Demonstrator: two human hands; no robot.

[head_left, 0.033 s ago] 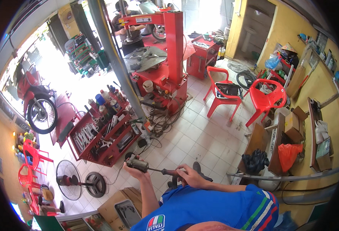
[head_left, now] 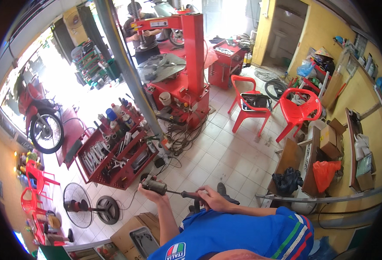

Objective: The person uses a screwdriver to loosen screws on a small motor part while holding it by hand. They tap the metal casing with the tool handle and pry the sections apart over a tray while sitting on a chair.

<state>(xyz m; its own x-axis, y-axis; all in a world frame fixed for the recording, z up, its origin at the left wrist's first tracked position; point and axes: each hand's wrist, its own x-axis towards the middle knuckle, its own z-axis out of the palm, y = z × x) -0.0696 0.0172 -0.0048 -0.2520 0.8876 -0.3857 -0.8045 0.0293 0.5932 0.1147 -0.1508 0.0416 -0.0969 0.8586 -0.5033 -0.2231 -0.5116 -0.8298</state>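
Note:
My left hand (head_left: 152,196) is closed from below around a small cylindrical motor-like part (head_left: 156,186) of dull grey-green metal. A screwdriver (head_left: 189,195) with a dark reddish handle lies nearly level, and its shaft runs left to the end of that part. My right hand (head_left: 212,200) is closed on the rear of the handle, with the fingers partly over it. Whether the tip sits on a screw is too small to tell. Both hands are in front of my body, above the tiled floor.
A red tool trolley (head_left: 126,177) with wrenches and bottles stands ahead to the left, beside a grey post (head_left: 126,60). Beyond are a red tyre machine (head_left: 194,56) and another person (head_left: 145,52). Red chairs (head_left: 301,106) stand at right; a fan (head_left: 77,206) and open carton (head_left: 126,229) at lower left.

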